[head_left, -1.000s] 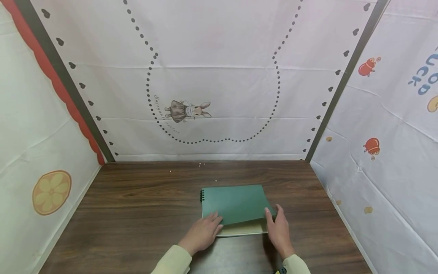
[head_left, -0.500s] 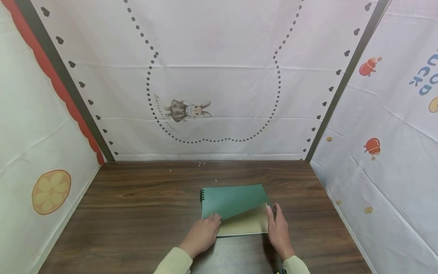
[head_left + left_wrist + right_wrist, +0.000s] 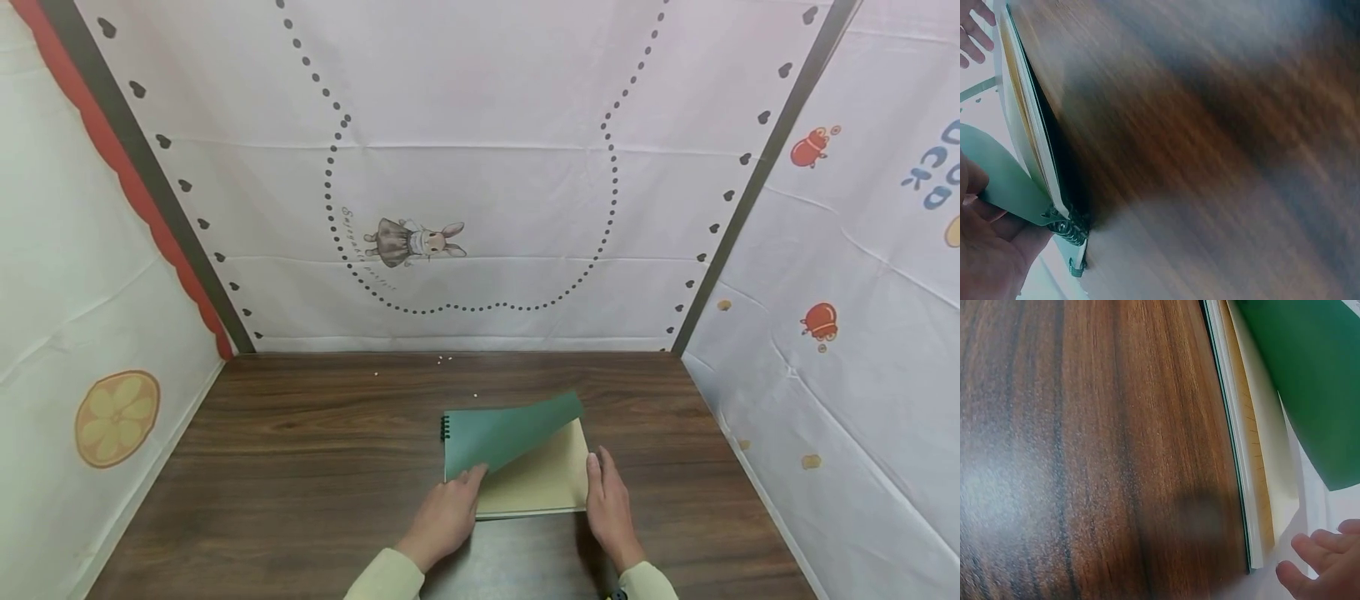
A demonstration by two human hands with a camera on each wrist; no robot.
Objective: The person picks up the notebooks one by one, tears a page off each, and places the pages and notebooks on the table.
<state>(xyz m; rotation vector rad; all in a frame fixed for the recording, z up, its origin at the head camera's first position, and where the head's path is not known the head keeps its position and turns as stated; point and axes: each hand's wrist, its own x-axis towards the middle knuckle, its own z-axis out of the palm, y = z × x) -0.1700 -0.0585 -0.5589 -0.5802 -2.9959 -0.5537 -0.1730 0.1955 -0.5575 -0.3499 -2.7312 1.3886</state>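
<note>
Near the table's [image 3: 300,450] front edge: left hand [image 3: 444,517] pinching green cover [image 3: 502,433], spine on its side; right hand [image 3: 611,508] flat by notebook's [image 3: 536,483] right edge.

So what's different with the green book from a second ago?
The green cover has lifted higher and curled back toward the spiral binding, showing more of the cream page. The left hand still holds the cover's near edge. The right hand stays beside the notebook's right edge, and the notebook has not shifted on the table.
</note>
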